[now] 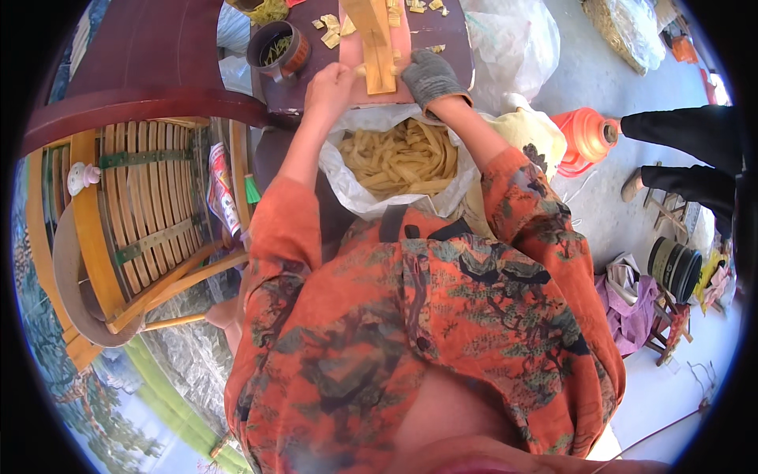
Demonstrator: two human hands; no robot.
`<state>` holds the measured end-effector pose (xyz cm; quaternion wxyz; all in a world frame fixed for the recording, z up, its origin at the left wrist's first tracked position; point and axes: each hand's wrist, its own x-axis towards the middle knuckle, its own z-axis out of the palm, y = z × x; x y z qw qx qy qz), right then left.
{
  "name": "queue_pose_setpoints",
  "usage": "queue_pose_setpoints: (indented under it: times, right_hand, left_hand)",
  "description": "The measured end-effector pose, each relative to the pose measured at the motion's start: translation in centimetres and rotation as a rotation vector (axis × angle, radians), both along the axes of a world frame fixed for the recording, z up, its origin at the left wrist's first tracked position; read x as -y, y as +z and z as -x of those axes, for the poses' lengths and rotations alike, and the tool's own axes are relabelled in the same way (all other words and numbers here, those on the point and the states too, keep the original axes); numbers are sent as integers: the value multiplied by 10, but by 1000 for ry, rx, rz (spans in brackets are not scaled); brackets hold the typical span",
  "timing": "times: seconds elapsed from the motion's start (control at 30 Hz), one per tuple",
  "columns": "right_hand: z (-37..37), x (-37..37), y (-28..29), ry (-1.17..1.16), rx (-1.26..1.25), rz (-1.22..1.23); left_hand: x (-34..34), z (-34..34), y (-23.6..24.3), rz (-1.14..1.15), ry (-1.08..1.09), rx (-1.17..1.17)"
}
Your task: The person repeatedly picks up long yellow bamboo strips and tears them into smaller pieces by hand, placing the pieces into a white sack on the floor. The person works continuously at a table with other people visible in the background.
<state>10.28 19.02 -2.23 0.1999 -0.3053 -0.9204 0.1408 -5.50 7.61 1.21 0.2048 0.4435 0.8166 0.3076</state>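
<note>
A long wooden block (376, 49) lies or stands on a pink surface at the table's near edge; I cannot tell which. Pale stubs stick out from both its sides. My left hand (330, 88), bare, is closed on the left stub. On the other side my right hand (436, 77), in a grey glove, has its fingers curled round the right stub, mostly hidden. Below my hands, an open white plastic bag (338, 172) holds a heap of yellowish flat strips (403, 158). Pale yellow chips (332, 31) lie scattered beside the block.
A brown mug (298, 57) with leaves inside stands left of the block. Left of me is a slatted wooden chair (150, 182). An orange container (584, 141), clear plastic bags (517, 39) and a person's dark-trousered legs (687, 142) are on the right.
</note>
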Motion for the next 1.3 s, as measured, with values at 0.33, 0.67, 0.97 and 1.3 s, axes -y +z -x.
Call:
queue_pose_setpoints:
  times: [0.33, 0.67, 0.97, 1.3]
  right_hand:
    - [-27, 52, 62, -1, -720, 1823]
    - [-43, 99, 47, 7, -661, 1741]
    - [-73, 109, -17, 41, 459, 457]
    - [-65, 94, -69, -172, 308, 126]
  left_hand:
    - [63, -42, 20, -303, 6, 1280]
    - [97, -49, -3, -429, -40, 1436]
    - [141, -70, -59, 220, -480, 315]
    - [165, -98, -72, 250, -605, 75]
